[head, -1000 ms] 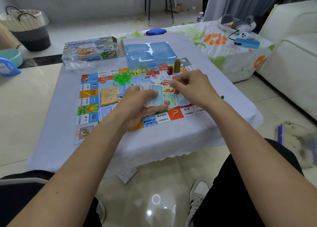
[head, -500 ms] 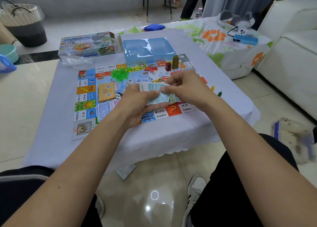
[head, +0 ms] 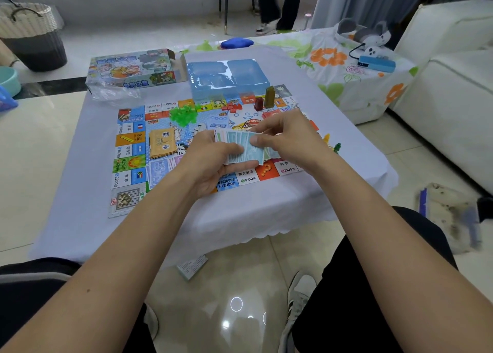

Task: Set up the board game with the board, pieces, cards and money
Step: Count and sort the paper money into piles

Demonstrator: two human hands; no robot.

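Writing first, from my left: the colourful square game board (head: 133, 150) lies flat on the pale-clothed low table (head: 80, 166), its left-edge squares reading 2400, 2200 and a barred jail corner. On it I see an orange-tan deck of cards (head: 162, 146) and a pile of translucent green plastic houses (head: 183, 115). Behind sit the printed cardboard game box (head: 130, 68) — its title too blurred for me to read — and a clear blue plastic insert tray (head: 226, 78).

My left hand (head: 210, 163) lies palm up above the board's near edge, fingers curled under a fanned stack of pale blue paper money (head: 244, 148), thumb pressed on top. My right hand (head: 290, 139) meets it from the right, thumb and forefinger pinching the top notes. Below the hands I read 2000, 1600, an orange "?" square and 1000; "DA XIONG" shows at the centre. A dark red pawn (head: 258, 103) and an olive tower piece (head: 269, 96) stand upright at the far edge.
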